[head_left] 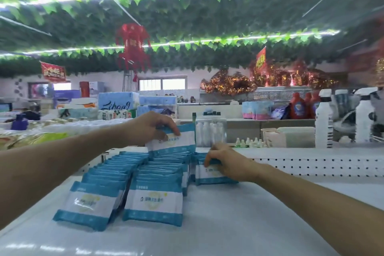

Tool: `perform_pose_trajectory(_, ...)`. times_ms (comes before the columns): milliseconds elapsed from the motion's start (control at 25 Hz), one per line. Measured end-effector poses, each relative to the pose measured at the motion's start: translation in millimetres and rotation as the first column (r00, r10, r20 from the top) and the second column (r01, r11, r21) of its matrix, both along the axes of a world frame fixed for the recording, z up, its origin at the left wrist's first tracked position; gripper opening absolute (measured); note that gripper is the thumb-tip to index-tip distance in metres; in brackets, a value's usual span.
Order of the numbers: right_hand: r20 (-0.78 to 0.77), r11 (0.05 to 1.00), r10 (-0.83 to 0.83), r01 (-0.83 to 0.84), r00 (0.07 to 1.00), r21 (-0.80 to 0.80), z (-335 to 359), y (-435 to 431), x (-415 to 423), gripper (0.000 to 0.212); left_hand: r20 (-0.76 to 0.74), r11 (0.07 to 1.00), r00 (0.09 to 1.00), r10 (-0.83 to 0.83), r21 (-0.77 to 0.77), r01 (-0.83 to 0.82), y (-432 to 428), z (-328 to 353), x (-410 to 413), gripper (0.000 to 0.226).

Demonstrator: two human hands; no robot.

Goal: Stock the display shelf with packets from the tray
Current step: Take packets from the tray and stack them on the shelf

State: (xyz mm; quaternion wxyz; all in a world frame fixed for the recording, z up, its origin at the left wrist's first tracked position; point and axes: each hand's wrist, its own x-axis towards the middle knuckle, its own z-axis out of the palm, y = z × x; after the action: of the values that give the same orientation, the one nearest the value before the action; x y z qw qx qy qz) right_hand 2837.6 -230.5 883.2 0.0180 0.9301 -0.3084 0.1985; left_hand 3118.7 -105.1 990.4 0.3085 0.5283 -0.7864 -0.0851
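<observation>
We have bare shelf (239, 214) in front and to the right of the packet rows (153, 174), open from the near edge. A perforated panel (311, 166) closes the back, a clear box (211, 131) stands behind the rows, and spray bottles (323, 122) crowd the far right.

The packets (154, 201) have teal-blue bands along top and bottom and a white middle, with dark lettering over a pale yellow round mark. The shelf (228, 224) is white. Its back panel (311, 164) is white too, dotted with rows of small dark holes. Overhead are green leaves (187, 6) and a red lantern (133, 45). The detergent bottles (298, 108) are red, the spray bottles (323, 122) white.
</observation>
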Motion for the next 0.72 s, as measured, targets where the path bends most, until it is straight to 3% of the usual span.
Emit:
perform_pose_trajectory(520,0.09,0.997,0.02,-0.026,0.996,0.066,4.8,14.2,4.7,0.044,-0.094,1.0,0.995,-0.014,0.024,0.016,-23.0,-15.3,-25.2,0.042)
perform_pose_trajectory(720,0.212,0.994,-0.1,0.105,0.972,-0.013,13.4,8.7,-45.6,0.037,-0.086,0.99,0.99,-0.11,0.077,0.117,-28.5,-24.0,-47.8,0.036)
